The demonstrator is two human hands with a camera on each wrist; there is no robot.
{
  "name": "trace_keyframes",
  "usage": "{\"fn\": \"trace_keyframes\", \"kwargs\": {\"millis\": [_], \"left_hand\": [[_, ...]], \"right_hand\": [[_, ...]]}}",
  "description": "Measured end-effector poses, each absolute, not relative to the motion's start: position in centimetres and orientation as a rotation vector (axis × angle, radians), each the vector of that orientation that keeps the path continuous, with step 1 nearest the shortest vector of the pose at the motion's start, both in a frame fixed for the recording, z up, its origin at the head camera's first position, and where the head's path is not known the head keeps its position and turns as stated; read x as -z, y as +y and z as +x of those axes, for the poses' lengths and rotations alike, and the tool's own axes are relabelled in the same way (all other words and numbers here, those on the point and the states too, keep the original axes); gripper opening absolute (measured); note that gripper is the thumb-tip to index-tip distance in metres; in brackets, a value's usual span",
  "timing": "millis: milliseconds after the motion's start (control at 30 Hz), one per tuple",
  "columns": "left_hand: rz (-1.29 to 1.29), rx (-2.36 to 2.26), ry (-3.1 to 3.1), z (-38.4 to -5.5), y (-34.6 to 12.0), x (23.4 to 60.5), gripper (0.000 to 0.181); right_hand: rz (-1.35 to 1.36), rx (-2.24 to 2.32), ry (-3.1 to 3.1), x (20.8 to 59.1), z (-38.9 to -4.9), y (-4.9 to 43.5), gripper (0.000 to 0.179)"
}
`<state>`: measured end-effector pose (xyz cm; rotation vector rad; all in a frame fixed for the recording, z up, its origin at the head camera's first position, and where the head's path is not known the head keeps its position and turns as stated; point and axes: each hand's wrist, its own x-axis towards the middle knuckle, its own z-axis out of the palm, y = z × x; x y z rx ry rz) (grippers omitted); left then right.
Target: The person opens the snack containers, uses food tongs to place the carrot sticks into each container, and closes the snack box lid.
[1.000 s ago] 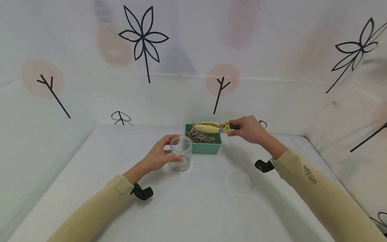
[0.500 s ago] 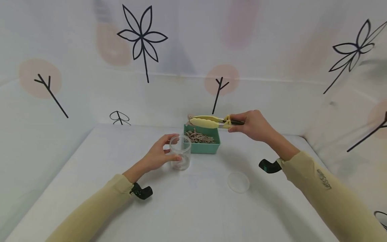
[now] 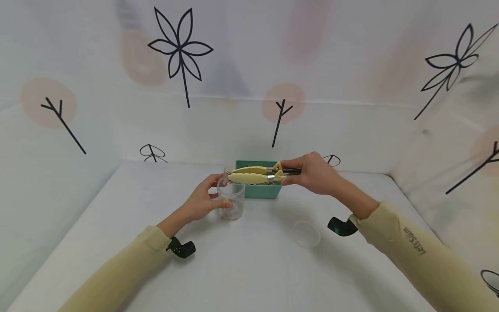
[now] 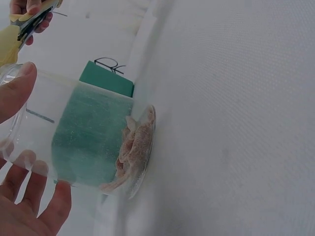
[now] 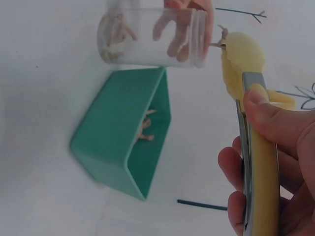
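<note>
My left hand (image 3: pixel 199 201) holds a clear jar (image 3: pixel 235 210) upright on the table, thumb and fingers round its side. Several brownish, twisted strips (image 4: pixel 134 150) lie at the jar's bottom in the left wrist view. My right hand (image 3: pixel 317 175) grips yellow-tipped tongs (image 3: pixel 251 177) by their handle. Between the tong tips, small brownish strips (image 5: pixel 223 39) stick out, right over the jar's mouth. Behind and right of the jar stands a green box (image 3: pixel 262 192), partly covered by the tongs in the head view; more strips (image 5: pixel 143 132) show inside it.
A round clear lid (image 3: pixel 306 234) lies flat on the white table (image 3: pixel 253 268), right of the jar. A patterned cloth (image 3: pixel 234 125) hangs upright behind the table and at both sides. Black wrist cameras (image 3: pixel 342 226) jut out from both sleeves.
The tongs rose from the green box with strips in their tips, then moved left and down to the jar's mouth. The left hand and jar stayed in place.
</note>
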<state>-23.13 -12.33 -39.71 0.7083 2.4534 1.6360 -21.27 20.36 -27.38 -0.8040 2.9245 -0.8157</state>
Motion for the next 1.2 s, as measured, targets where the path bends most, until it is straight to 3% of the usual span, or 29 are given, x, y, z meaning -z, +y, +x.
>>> {"fn": "trace_keyframes", "kwargs": {"millis": [800,1200], "left_hand": [[0.703,-1.663,2.446,-23.2,-12.3,40.1,0.084],[0.696,-1.658,2.436,-21.1,-11.8,37.3,0.079]], "right_hand": [[-0.759,0.640,2.908,28.4,-21.3,19.7,0.059],[-0.811,0.654,2.904,28.4,-21.5,19.9,0.063]]}}
